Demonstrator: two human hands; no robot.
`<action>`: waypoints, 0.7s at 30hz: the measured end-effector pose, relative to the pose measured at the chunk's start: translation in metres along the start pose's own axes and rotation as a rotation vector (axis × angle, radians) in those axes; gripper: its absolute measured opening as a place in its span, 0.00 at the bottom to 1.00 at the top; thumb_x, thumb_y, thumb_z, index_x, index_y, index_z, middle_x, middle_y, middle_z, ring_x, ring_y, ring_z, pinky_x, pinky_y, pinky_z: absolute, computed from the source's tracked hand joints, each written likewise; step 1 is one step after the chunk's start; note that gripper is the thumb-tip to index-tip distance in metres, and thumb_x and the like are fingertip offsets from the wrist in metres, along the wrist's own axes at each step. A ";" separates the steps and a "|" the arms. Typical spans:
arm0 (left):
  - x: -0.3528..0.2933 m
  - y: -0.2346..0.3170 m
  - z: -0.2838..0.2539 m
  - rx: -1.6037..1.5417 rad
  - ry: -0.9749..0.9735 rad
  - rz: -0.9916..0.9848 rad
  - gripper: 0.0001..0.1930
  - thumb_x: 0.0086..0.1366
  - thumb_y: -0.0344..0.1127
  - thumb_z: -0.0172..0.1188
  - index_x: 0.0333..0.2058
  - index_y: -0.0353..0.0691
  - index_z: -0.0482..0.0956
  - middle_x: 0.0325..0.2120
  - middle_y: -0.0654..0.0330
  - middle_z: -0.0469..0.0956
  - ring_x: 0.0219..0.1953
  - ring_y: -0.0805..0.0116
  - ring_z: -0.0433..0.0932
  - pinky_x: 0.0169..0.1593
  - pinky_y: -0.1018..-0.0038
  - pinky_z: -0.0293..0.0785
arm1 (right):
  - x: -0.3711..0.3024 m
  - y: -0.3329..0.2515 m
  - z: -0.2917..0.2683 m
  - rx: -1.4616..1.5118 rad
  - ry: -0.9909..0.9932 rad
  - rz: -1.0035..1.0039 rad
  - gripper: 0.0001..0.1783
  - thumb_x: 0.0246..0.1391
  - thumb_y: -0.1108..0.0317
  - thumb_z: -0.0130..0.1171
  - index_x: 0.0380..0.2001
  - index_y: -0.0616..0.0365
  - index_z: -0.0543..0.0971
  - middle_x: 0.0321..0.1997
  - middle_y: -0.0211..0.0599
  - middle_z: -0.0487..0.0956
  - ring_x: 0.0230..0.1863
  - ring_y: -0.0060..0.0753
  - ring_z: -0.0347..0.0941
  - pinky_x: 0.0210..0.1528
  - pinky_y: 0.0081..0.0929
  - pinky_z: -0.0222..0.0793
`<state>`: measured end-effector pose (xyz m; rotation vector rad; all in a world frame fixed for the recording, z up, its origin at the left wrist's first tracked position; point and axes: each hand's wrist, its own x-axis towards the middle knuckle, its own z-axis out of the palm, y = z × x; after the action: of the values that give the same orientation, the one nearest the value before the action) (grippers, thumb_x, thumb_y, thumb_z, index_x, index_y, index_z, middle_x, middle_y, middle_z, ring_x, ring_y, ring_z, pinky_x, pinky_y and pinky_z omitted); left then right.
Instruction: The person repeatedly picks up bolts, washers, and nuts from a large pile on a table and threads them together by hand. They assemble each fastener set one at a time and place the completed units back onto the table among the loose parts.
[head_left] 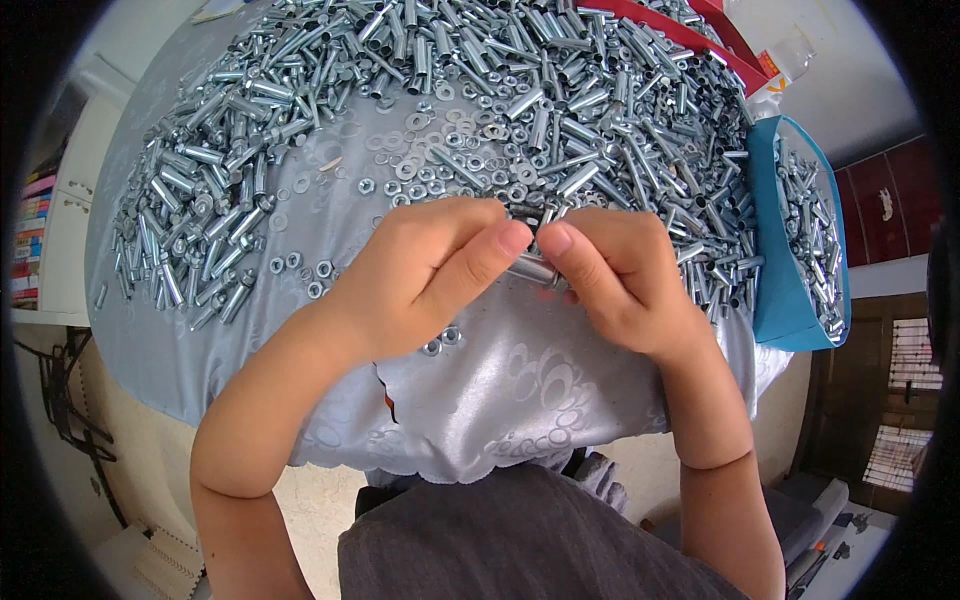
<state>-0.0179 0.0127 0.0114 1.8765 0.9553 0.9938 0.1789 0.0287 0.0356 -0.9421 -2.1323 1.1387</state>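
My left hand [425, 275] and my right hand [620, 280] meet over the near edge of a table covered with a shiny grey cloth [500, 390]. Together their fingertips pinch a short silver metal sleeve [535, 268], mostly hidden between thumbs and fingers. Just beyond the hands lies a big heap of silver sleeves and bolts [560, 110]. Loose nuts and washers [440, 160] are scattered in front of that heap. Two small nuts [442, 340] lie under my left wrist.
A blue box [790, 280] holding more silver parts stands at the right table edge. A red tray rim [660, 28] shows at the far side. Another pile of sleeves [200, 230] covers the left of the table. A white shelf with books [40, 240] stands at far left.
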 end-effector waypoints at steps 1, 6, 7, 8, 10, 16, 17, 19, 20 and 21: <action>-0.001 0.000 0.003 -0.047 0.020 -0.012 0.22 0.66 0.49 0.42 0.21 0.37 0.69 0.13 0.66 0.63 0.17 0.78 0.61 0.22 0.79 0.59 | 0.001 0.005 -0.005 -0.132 -0.034 -0.142 0.11 0.49 0.63 0.58 0.22 0.61 0.75 0.17 0.37 0.71 0.19 0.35 0.69 0.20 0.27 0.62; 0.001 0.006 -0.002 -0.207 0.071 -0.208 0.22 0.66 0.49 0.41 0.21 0.37 0.68 0.14 0.66 0.63 0.18 0.79 0.62 0.23 0.80 0.59 | 0.004 0.007 0.005 -0.227 0.183 -0.345 0.11 0.47 0.64 0.60 0.25 0.62 0.73 0.20 0.37 0.71 0.19 0.38 0.68 0.20 0.28 0.62; 0.001 0.005 -0.001 -0.220 0.064 -0.215 0.23 0.66 0.50 0.40 0.22 0.37 0.67 0.15 0.66 0.64 0.18 0.79 0.62 0.23 0.81 0.59 | 0.005 0.008 0.005 -0.285 0.181 -0.358 0.12 0.47 0.64 0.59 0.25 0.61 0.72 0.19 0.37 0.70 0.19 0.39 0.67 0.20 0.29 0.62; 0.001 0.004 0.000 -0.232 0.059 -0.223 0.23 0.66 0.51 0.40 0.22 0.37 0.67 0.16 0.65 0.65 0.18 0.80 0.62 0.23 0.82 0.59 | 0.005 0.009 0.006 -0.342 0.179 -0.372 0.12 0.47 0.63 0.59 0.25 0.61 0.72 0.19 0.38 0.70 0.18 0.40 0.67 0.20 0.30 0.61; 0.000 0.003 0.002 -0.240 0.074 -0.260 0.22 0.66 0.49 0.41 0.21 0.37 0.67 0.14 0.65 0.63 0.18 0.79 0.62 0.23 0.79 0.59 | 0.005 0.011 0.006 -0.371 0.145 -0.339 0.13 0.49 0.61 0.57 0.24 0.61 0.71 0.18 0.39 0.69 0.18 0.41 0.67 0.20 0.31 0.61; 0.002 0.001 -0.003 0.110 0.113 0.080 0.22 0.66 0.48 0.43 0.20 0.36 0.66 0.13 0.62 0.60 0.18 0.75 0.62 0.22 0.74 0.58 | 0.001 0.007 0.006 -0.064 0.007 -0.099 0.17 0.55 0.59 0.51 0.21 0.61 0.70 0.16 0.38 0.66 0.16 0.35 0.63 0.20 0.29 0.57; 0.002 0.001 -0.003 0.195 0.141 0.169 0.22 0.66 0.48 0.43 0.20 0.35 0.66 0.13 0.61 0.60 0.18 0.75 0.62 0.22 0.73 0.58 | 0.000 0.006 0.006 0.028 -0.043 -0.030 0.18 0.56 0.59 0.50 0.20 0.62 0.70 0.15 0.37 0.66 0.16 0.32 0.62 0.20 0.28 0.57; 0.003 0.000 -0.005 0.191 0.146 0.207 0.23 0.66 0.49 0.43 0.19 0.36 0.65 0.13 0.63 0.60 0.18 0.74 0.62 0.22 0.74 0.58 | 0.000 0.004 0.008 0.172 -0.062 0.013 0.19 0.57 0.58 0.48 0.20 0.62 0.70 0.15 0.33 0.66 0.17 0.26 0.61 0.20 0.24 0.56; 0.003 0.000 -0.006 0.191 0.148 0.224 0.23 0.66 0.50 0.43 0.19 0.37 0.65 0.13 0.63 0.61 0.18 0.74 0.62 0.22 0.74 0.58 | 0.000 0.003 0.010 0.245 -0.073 0.033 0.19 0.58 0.58 0.47 0.20 0.62 0.71 0.15 0.31 0.66 0.17 0.22 0.60 0.21 0.23 0.56; 0.002 0.002 -0.006 0.079 0.165 0.080 0.24 0.65 0.51 0.43 0.18 0.38 0.64 0.14 0.64 0.62 0.18 0.74 0.62 0.22 0.75 0.58 | 0.000 0.003 0.012 0.305 -0.035 0.032 0.20 0.59 0.58 0.46 0.21 0.62 0.71 0.15 0.29 0.67 0.17 0.20 0.60 0.21 0.21 0.56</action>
<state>-0.0215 0.0148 0.0161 1.9340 1.0352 1.1891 0.1711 0.0245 0.0273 -0.8228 -1.9032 1.4554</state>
